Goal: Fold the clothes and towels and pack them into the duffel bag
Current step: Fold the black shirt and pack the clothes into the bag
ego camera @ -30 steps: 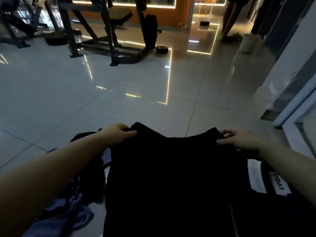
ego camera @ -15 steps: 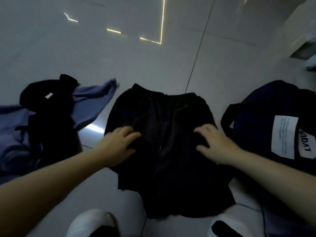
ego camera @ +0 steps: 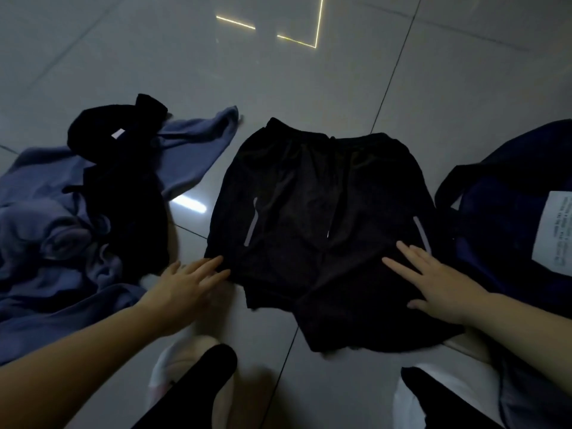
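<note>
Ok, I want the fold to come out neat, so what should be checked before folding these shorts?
1. Shorts spread flat on the floor, waistband away from the person: ok.
2. Left hand open at the left hem: ok.
3. Right hand flat on the right leg: ok.
4. Near hem free of wrinkles: cannot tell, too dark.
5. Shorts apart from the clothes pile: ok.
6. Bag open for packing: cannot tell.

Black shorts [ego camera: 312,218] spread flat on floor, between blue-and-black clothes heap [ego camera: 77,205] and navy duffel [ego camera: 507,187].
</note>
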The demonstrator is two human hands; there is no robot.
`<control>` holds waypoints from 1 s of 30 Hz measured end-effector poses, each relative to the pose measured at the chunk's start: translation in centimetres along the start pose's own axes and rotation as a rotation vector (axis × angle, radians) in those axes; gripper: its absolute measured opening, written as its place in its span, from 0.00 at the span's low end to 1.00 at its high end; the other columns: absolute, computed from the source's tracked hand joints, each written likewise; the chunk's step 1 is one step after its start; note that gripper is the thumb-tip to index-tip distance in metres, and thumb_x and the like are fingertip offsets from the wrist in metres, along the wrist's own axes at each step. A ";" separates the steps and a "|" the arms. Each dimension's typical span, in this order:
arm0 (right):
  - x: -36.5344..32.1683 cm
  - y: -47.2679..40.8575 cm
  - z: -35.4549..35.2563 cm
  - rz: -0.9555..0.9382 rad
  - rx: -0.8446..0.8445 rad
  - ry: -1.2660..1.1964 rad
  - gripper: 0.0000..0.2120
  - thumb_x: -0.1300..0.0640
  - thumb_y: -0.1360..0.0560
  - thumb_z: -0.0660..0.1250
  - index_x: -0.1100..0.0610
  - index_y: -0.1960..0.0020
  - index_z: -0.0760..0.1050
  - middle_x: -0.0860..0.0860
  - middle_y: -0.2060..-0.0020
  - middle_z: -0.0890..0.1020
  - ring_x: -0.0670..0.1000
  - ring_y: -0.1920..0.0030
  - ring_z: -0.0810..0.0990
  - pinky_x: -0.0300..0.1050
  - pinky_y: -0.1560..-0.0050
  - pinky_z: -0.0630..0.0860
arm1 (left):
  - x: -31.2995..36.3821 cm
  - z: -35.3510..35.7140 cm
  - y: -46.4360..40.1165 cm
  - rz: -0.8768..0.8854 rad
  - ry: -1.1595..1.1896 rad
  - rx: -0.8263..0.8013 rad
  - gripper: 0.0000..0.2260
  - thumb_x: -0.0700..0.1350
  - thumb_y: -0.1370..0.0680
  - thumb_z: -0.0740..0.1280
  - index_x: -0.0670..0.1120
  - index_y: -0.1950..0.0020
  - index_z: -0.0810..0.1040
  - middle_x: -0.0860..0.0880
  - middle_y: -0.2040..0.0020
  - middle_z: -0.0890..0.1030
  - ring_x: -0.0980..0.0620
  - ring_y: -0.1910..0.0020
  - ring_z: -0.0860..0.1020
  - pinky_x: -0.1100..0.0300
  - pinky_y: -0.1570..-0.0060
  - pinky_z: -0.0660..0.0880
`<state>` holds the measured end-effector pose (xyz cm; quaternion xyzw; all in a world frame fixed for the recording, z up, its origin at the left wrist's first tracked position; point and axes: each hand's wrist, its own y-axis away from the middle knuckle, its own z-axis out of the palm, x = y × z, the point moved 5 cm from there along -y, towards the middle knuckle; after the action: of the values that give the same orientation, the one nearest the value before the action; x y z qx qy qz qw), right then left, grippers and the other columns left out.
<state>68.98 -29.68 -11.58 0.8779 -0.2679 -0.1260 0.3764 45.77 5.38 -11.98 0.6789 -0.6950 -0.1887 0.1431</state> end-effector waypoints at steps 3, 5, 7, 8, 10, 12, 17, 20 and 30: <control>-0.5 0.0 -1.3 0.065 -0.023 0.052 0.39 0.54 0.21 0.60 0.44 0.23 0.35 0.52 0.23 0.34 0.55 0.22 0.42 0.50 0.25 0.55 | 0.0 -0.2 -0.3 -0.010 0.014 0.051 0.33 0.51 0.44 0.82 0.45 0.41 0.82 0.45 0.40 0.81 0.47 0.50 0.83 0.48 0.63 0.80; -2.2 -0.1 -3.1 0.088 0.045 0.071 0.34 0.55 0.22 0.59 0.49 0.21 0.46 0.55 0.22 0.44 0.57 0.24 0.52 0.53 0.27 0.59 | -0.4 -0.9 -0.7 -0.008 0.013 0.108 0.31 0.50 0.46 0.83 0.45 0.45 0.83 0.45 0.46 0.83 0.47 0.55 0.84 0.52 0.67 0.79; -5.4 -0.5 -5.7 -0.031 0.256 0.083 0.29 0.53 0.25 0.64 0.54 0.25 0.60 0.57 0.26 0.59 0.60 0.29 0.64 0.56 0.34 0.68 | -0.2 -1.8 -1.4 0.015 0.010 0.149 0.29 0.50 0.45 0.82 0.46 0.46 0.81 0.45 0.50 0.82 0.45 0.57 0.83 0.53 0.68 0.78; -7.6 -0.8 -7.0 -0.119 0.332 0.061 0.28 0.50 0.25 0.66 0.54 0.27 0.64 0.57 0.29 0.64 0.60 0.32 0.68 0.55 0.38 0.71 | 0.4 -2.4 -1.9 0.049 0.005 0.145 0.28 0.51 0.42 0.81 0.47 0.45 0.80 0.46 0.50 0.81 0.44 0.56 0.82 0.53 0.66 0.77; -12.3 -1.5 -8.4 -0.274 0.301 0.033 0.29 0.44 0.24 0.65 0.51 0.27 0.62 0.52 0.30 0.64 0.57 0.33 0.67 0.54 0.40 0.72 | 2.1 -3.3 -2.9 0.131 -0.015 0.132 0.23 0.51 0.32 0.75 0.49 0.39 0.76 0.47 0.45 0.78 0.44 0.49 0.79 0.51 0.57 0.76; -16.0 -2.6 -8.1 -0.307 0.144 0.046 0.29 0.41 0.25 0.64 0.51 0.29 0.61 0.52 0.31 0.61 0.56 0.34 0.65 0.55 0.41 0.74 | 3.2 -3.2 -4.2 0.139 -0.038 0.069 0.18 0.48 0.22 0.63 0.51 0.32 0.68 0.48 0.37 0.71 0.45 0.40 0.72 0.52 0.47 0.70; -16.0 -2.7 -5.1 -0.313 0.056 0.082 0.16 0.56 0.22 0.62 0.56 0.35 0.70 0.55 0.32 0.62 0.57 0.31 0.61 0.53 0.45 0.73 | 2.0 -4.0 -5.6 0.103 -0.050 -0.024 0.17 0.42 0.20 0.57 0.52 0.32 0.65 0.51 0.38 0.72 0.48 0.38 0.70 0.55 0.43 0.68; -12.6 -1.7 -4.3 -0.381 0.174 0.097 0.13 0.65 0.30 0.68 0.57 0.45 0.75 0.60 0.38 0.72 0.62 0.35 0.71 0.54 0.55 0.79 | -0.8 -3.6 -4.1 -0.011 0.001 0.058 0.13 0.43 0.20 0.60 0.51 0.36 0.70 0.50 0.44 0.76 0.48 0.43 0.76 0.56 0.50 0.69; -11.4 -2.2 -6.1 -0.227 0.094 -0.084 0.17 0.52 0.23 0.58 0.51 0.35 0.71 0.49 0.34 0.69 0.52 0.34 0.66 0.46 0.38 0.70 | 3.9 -6.1 -2.0 0.202 0.195 0.524 0.12 0.53 0.25 0.61 0.48 0.48 0.74 0.46 0.55 0.77 0.46 0.62 0.76 0.58 0.66 0.70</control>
<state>62.99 -18.40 -8.80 0.9133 -0.1878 -0.1916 0.3064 50.18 1.03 -7.69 0.6350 -0.7671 0.0786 0.0473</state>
